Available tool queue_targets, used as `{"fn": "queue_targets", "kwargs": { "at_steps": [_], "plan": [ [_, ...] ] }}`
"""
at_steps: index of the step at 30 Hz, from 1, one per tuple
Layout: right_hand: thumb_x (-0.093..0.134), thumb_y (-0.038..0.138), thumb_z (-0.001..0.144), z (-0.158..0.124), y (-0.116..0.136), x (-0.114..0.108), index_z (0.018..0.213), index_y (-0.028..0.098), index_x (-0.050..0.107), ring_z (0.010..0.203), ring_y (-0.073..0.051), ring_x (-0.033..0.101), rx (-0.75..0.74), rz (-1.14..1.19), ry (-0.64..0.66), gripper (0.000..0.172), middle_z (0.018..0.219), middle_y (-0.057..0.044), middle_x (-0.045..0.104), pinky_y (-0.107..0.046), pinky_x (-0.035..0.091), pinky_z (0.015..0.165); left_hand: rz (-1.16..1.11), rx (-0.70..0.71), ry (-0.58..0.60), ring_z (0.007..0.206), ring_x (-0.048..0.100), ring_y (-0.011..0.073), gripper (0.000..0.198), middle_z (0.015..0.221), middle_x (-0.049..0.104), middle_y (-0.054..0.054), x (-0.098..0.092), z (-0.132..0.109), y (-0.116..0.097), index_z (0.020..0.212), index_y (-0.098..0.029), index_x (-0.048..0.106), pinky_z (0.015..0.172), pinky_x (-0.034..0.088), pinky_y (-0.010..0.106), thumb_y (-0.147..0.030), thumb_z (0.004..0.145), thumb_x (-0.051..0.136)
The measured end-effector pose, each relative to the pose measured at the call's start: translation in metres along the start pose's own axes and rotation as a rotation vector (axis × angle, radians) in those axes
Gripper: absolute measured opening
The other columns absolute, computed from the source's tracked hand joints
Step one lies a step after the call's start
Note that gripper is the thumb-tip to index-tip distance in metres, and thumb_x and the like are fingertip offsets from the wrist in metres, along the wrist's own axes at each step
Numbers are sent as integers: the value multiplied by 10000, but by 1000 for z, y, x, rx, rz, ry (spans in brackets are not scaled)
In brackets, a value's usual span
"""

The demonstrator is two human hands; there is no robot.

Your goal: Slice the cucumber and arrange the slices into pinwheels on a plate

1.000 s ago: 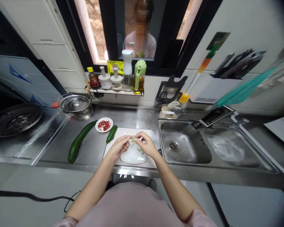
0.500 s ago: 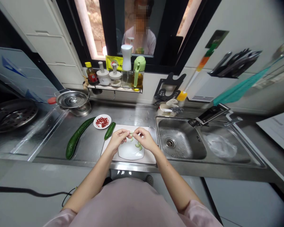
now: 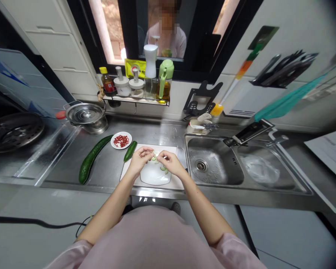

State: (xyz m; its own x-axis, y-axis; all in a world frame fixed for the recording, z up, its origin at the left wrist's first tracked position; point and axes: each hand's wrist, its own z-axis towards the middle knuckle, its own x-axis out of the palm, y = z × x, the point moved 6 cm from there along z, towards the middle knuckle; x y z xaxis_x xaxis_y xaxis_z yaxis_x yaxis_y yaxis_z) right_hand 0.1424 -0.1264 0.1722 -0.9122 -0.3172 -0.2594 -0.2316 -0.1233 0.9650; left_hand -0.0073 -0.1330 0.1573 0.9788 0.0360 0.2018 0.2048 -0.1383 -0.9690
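Note:
Above a white plate [image 3: 154, 177], my left hand [image 3: 140, 158] and my right hand [image 3: 169, 162] are close together with their fingertips pinched. Thin pale-green cucumber slices [image 3: 154, 158] show between and just below the fingers; my left hand appears to pinch one, and so does my right. A few more slices [image 3: 164, 169] lie on the plate's right side, partly under my right hand. The plate rests on a white cutting board [image 3: 176, 182]. A cut piece of cucumber [image 3: 130, 151] lies at the board's left edge, beside my left hand.
A long whole cucumber [image 3: 92, 158] lies on the steel counter at left, near a small dish of chopped red pieces [image 3: 121, 140]. Behind are a lidded pot [image 3: 93, 121] and a shelf of seasoning bottles [image 3: 137, 95]. A double sink [image 3: 212, 160] is at right.
Both hands stay pinched over the plate, with slightly shifted fingers. More of the slices between them show now. The whole view has tilted a little.

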Motion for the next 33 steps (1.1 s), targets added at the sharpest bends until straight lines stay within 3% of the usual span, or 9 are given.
{"fn": "queue_targets", "kwargs": {
  "at_steps": [11,25,29,33],
  "plan": [
    [602,408,760,-6,-30,11,643,177,607,606,-113,514,134,94,84,259,605,14,572,-236,407,589,16,-33,50,614,558,94,422,666,619,-16,1,0,16,912,-162,636,598,425,205,-378,592,808],
    [603,297,757,-38,-122,42,686,171,561,382,-73,405,520,56,267,150,431,83,472,-186,329,426,112,-211,113,558,540,70,428,660,570,-41,-16,-6,120,935,-135,644,579,411,191,-276,554,779],
    [558,251,799,-47,-136,49,684,175,558,397,-87,426,599,-102,296,137,433,72,486,-204,346,474,297,-216,141,518,470,55,387,678,569,-39,-19,-9,135,920,-139,666,512,341,171,-279,567,743],
    [576,246,791,-46,-134,47,700,161,610,553,-108,518,572,-428,267,129,573,12,599,-209,349,569,448,-168,186,529,457,65,291,671,565,-46,-17,-9,137,878,-166,689,543,344,181,-243,597,701]
  ]
}}
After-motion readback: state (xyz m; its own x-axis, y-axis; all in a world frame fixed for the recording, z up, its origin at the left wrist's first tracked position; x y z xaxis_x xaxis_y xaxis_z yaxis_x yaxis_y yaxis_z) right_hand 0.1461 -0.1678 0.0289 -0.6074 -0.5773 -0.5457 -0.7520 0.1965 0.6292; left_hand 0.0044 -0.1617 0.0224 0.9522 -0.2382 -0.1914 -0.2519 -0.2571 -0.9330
